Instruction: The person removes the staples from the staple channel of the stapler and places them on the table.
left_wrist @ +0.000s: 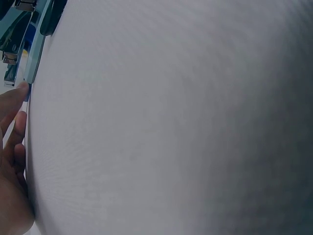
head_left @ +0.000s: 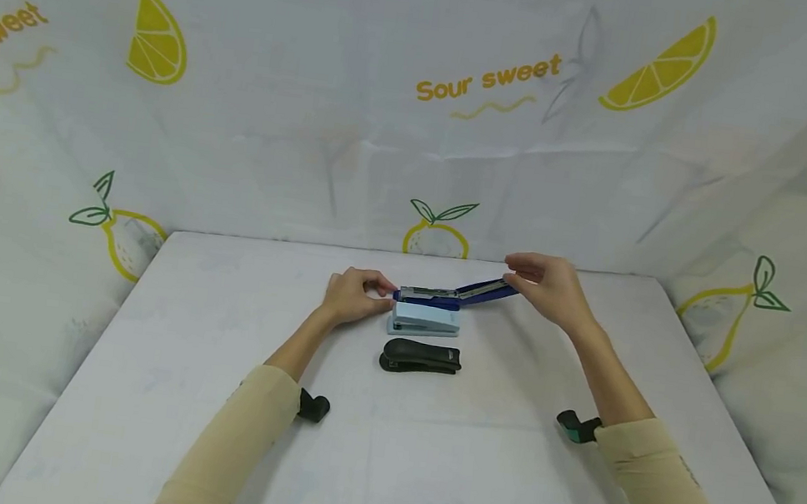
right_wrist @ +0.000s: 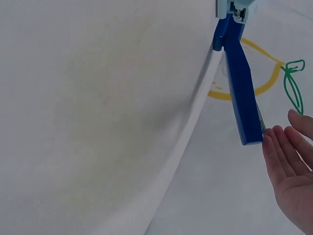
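Observation:
A blue stapler (head_left: 486, 294) lies unfolded at the back of the table, its top arm swung over to the right and slanting upward. My left hand (head_left: 353, 295) holds the left end of its base between thumb and index finger. My right hand (head_left: 552, 290) is at the raised end of the arm; in the right wrist view its straight fingers (right_wrist: 283, 152) touch that tip. Just in front of the blue base sits a light blue stapler (head_left: 425, 319), closed. Nearer still is a black stapler (head_left: 421, 356), parallel to it.
The staplers stand in a column on a white-covered table (head_left: 423, 465). A white cloth (head_left: 273, 143) printed with lemons hangs behind and along both sides. Dark wrist-camera mounts stick out from both sleeves, one by the left forearm (head_left: 293, 348).

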A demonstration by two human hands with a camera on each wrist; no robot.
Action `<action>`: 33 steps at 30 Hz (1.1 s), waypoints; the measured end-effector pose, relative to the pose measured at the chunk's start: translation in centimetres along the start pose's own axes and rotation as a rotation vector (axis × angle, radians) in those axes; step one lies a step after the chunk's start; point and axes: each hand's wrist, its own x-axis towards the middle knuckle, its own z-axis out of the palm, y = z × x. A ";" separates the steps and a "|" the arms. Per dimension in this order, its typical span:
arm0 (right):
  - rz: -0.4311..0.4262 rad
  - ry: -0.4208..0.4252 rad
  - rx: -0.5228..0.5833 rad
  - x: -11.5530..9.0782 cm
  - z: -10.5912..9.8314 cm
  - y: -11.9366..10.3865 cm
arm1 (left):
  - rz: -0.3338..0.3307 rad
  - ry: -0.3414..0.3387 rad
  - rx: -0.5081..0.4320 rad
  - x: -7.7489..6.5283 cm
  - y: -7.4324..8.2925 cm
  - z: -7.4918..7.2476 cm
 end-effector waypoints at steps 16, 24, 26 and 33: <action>-0.055 -0.116 0.074 1.6 2.6 -2.3 | -0.023 -0.011 -0.007 -0.1 -0.1 0.0; -0.049 -0.166 0.076 2.4 4.0 -2.9 | -0.008 -0.009 -0.009 0.0 0.1 0.1; -0.060 -0.183 0.080 2.6 4.4 -3.1 | -0.008 -0.007 -0.010 0.0 0.2 0.1; -0.090 -0.230 0.098 3.4 5.9 -3.3 | -0.019 -0.008 -0.005 0.0 0.0 0.0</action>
